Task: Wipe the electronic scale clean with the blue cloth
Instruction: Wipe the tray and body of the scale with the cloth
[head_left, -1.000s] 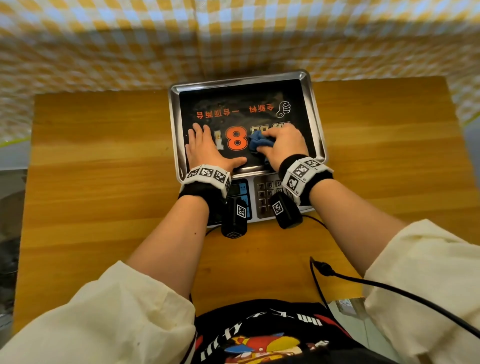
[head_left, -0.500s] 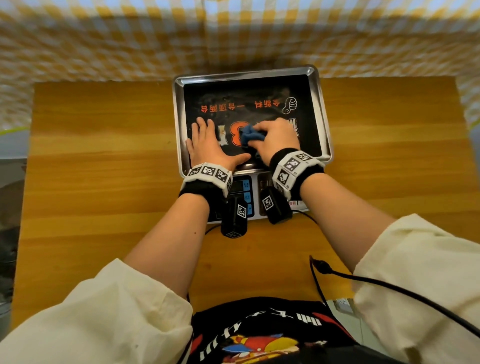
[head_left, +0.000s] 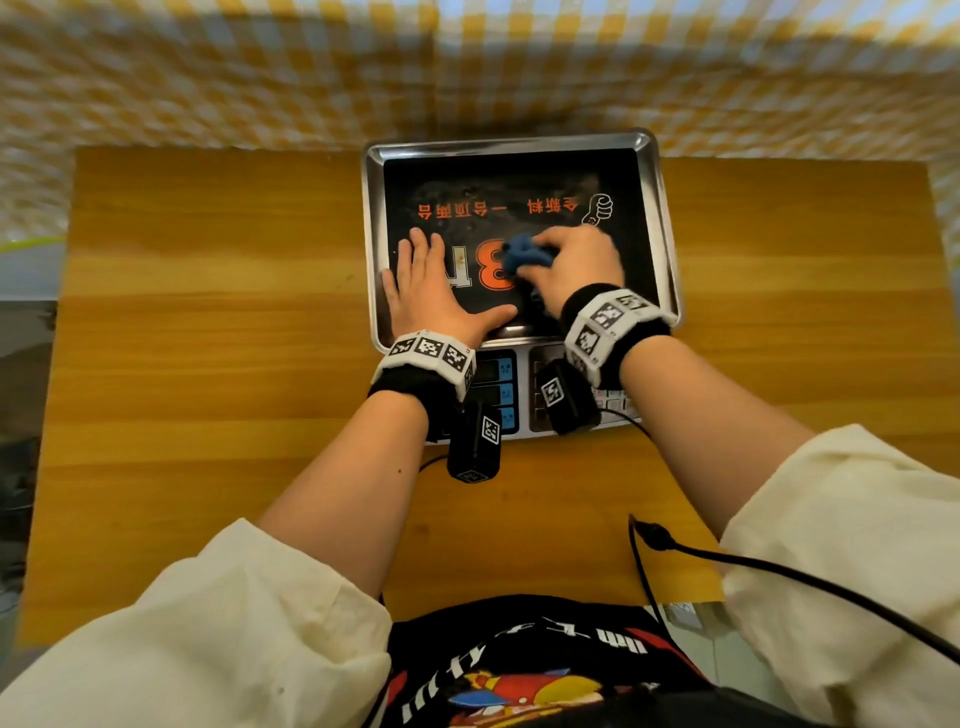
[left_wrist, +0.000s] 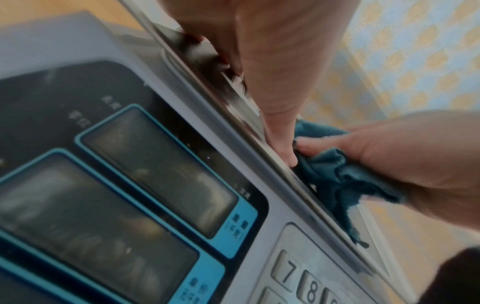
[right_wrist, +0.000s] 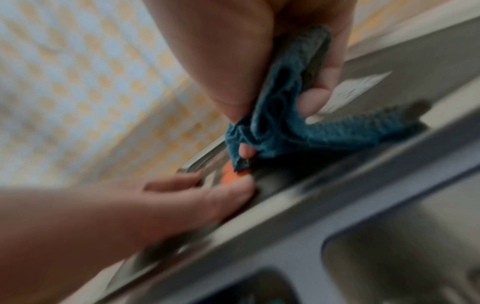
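While the blue cloth (head_left: 524, 256) is being rubbed over the orange digits near the middle of the electronic scale (head_left: 519, 171) pan, it is being gripped, bunched, by the curled fingers of the right hand (head_left: 576, 270). The left hand (head_left: 431, 296) is being pressed flat, fingers straight, on the pan's left part (probably to steady it). Nothing else is being held in the pan.

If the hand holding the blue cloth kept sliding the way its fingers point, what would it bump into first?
Probably the left hand. The right hand grips the blue cloth and points leftward across the scale's tray, over the orange digit. The left hand's fingers lie flat there, though the exact line is uncertain.
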